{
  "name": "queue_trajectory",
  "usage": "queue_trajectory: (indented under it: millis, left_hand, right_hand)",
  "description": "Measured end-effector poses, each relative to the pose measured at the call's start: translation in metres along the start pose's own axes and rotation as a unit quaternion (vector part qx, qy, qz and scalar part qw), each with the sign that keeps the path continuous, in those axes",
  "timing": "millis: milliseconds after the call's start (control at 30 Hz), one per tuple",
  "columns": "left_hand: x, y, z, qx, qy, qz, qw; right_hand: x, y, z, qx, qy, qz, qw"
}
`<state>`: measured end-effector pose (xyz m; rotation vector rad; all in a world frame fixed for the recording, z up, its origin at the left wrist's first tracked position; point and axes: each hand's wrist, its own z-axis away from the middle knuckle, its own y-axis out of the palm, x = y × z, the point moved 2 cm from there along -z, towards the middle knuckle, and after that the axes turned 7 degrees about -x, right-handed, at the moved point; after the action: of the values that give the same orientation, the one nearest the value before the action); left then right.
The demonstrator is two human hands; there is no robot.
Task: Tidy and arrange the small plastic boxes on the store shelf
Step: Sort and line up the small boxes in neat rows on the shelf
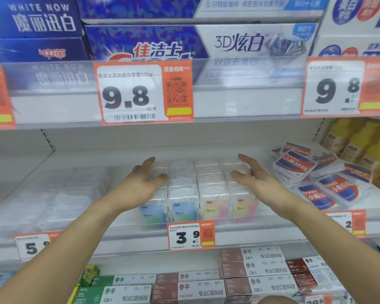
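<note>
Above the 3.9 price tag [190, 236], both hands flank the clear plastic boxes [198, 189].
Four rows of boxes run back from that tag, blue labels toward its left, pink-yellow toward its right; contents are too blurred to tell. Left hand [140, 183] and right hand [253, 178] are spread flat against the outer rows, gripping nothing.

Your left hand [145, 183] and right hand [253, 178] are bare, with no gloves, rings or watch showing. Both your forearms are uncovered as well; no sleeve reaches into view.
</note>
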<state>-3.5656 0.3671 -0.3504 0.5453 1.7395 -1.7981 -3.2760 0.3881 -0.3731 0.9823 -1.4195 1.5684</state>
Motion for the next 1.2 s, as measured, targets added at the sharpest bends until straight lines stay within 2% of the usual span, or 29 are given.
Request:
queue_trajectory:
  millis: [267, 333, 400, 467, 500, 567, 633, 700, 767, 867, 967, 1067, 1200]
  left_hand:
    - [-0.007, -0.011, 0.004, 0.016, -0.002, -0.093, 0.996]
    - [-0.016, -0.013, 0.005, -0.035, -0.004, -0.108, 0.994]
    - [-0.035, -0.010, 0.009, -0.138, 0.044, -0.064, 0.987]
    - [-0.067, 0.001, 0.018, -0.228, 0.151, -0.002, 0.962]
    - [-0.086, 0.010, 0.024, -0.243, 0.210, 0.015, 0.947]
    - [-0.126, 0.038, 0.035, -0.220, 0.304, 0.030, 0.926]
    - [-0.162, 0.073, 0.043, -0.164, 0.355, 0.038, 0.919]
    - [-0.190, 0.111, 0.044, -0.116, 0.372, 0.028, 0.921]
    - [-0.210, 0.149, 0.037, -0.082, 0.353, 0.007, 0.932]
    - [-0.226, 0.198, 0.018, -0.063, 0.317, -0.049, 0.945]
    - [-0.227, 0.237, 0.003, -0.021, 0.290, -0.116, 0.950]
    - [-0.223, 0.262, -0.006, 0.016, 0.282, -0.101, 0.954]
    - [-0.219, 0.266, -0.021, 0.007, 0.269, -0.061, 0.961]
  right_hand:
    - [0.002, -0.014, 0.005, 0.028, 0.007, 0.036, 0.999]
    - [0.002, -0.032, 0.006, -0.045, -0.031, 0.067, 0.996]
    - [0.001, -0.061, 0.012, -0.165, -0.090, 0.110, 0.976]
    - [-0.010, -0.094, 0.019, -0.284, -0.143, 0.221, 0.922]
    - [-0.020, -0.111, 0.021, -0.322, -0.143, 0.266, 0.897]
    - [-0.048, -0.140, 0.024, -0.348, -0.063, 0.336, 0.873]
    - [-0.078, -0.161, 0.026, -0.305, 0.066, 0.383, 0.869]
    - [-0.096, -0.172, 0.028, -0.243, 0.118, 0.374, 0.887]
    - [-0.102, -0.173, 0.028, -0.218, 0.102, 0.340, 0.909]
    - [-0.101, -0.172, 0.022, -0.243, 0.076, 0.352, 0.901]
    - [-0.103, -0.175, 0.007, -0.224, 0.077, 0.366, 0.900]
    - [-0.110, -0.179, -0.010, -0.227, 0.040, 0.350, 0.908]
    - [-0.114, -0.178, -0.017, -0.220, -0.017, 0.276, 0.935]
